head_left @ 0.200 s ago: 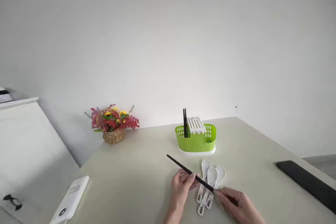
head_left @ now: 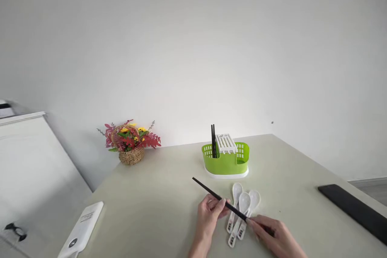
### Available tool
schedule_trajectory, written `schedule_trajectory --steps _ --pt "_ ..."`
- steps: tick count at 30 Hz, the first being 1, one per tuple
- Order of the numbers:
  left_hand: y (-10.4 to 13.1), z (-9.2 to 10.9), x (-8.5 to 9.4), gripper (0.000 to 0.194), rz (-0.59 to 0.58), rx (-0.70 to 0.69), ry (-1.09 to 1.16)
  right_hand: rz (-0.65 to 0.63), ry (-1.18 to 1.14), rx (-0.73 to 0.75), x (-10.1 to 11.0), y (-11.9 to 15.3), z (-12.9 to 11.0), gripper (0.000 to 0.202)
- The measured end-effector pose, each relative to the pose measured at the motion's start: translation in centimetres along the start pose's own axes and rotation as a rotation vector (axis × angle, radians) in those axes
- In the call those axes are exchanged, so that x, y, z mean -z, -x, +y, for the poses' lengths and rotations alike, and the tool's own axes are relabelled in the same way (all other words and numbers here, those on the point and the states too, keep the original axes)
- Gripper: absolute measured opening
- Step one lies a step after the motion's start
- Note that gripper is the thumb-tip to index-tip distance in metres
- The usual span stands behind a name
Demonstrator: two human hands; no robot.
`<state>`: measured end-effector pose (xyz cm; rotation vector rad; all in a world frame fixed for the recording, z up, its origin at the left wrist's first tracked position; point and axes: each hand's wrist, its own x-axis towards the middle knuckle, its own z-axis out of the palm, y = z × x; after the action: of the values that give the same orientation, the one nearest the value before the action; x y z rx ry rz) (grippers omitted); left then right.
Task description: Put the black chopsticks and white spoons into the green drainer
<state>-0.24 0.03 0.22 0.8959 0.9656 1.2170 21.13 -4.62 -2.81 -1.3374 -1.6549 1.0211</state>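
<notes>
Both my hands hold black chopsticks (head_left: pixel 206 188), lying slantwise above the table; they look pressed together, so I cannot tell the number. My left hand (head_left: pixel 208 217) pinches them near the middle between thumb and fingers. At the lower right end, my right hand (head_left: pixel 270 231) grips them with closed fingers. Beneath and beside them lie three white spoons (head_left: pixel 244 201) with patterned handles, partly hidden by the chopsticks. Behind the spoons stands a green utensil basket (head_left: pixel 226 166) with a white slatted top (head_left: pixel 226 143) and a white base. Two black chopsticks (head_left: pixel 213 141) stand upright in its left compartment.
A wicker basket of artificial flowers (head_left: pixel 131 156) stands at the table's back left. A white flat object (head_left: pixel 83 227) lies at the left edge, beside a white cabinet (head_left: pixel 39 161). A long black object (head_left: pixel 353 209) lies along the right edge. A wall rises behind the table (head_left: pixel 151 201).
</notes>
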Motion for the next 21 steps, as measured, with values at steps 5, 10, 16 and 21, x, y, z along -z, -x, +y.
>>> schedule_trajectory --steps 5,10,16,21 --pt "0.6 0.4 -0.3 0.049 0.011 0.005 -0.008 0.004 0.013 -0.015 -0.1 0.0 0.1 0.05" --pt "0.7 0.5 -0.3 0.046 0.029 -0.014 -0.013 0.014 0.036 -0.025 -0.1 -0.2 0.3 0.052" --pt "0.5 1.6 1.0 0.048 0.194 -0.053 -0.016 0.028 0.025 -0.014 0.0 -0.2 -0.1 0.052" --pt "1.5 4.6 0.3 0.045 0.172 -0.116 -0.127 0.024 0.003 0.008 0.2 -0.1 -0.4 0.054"
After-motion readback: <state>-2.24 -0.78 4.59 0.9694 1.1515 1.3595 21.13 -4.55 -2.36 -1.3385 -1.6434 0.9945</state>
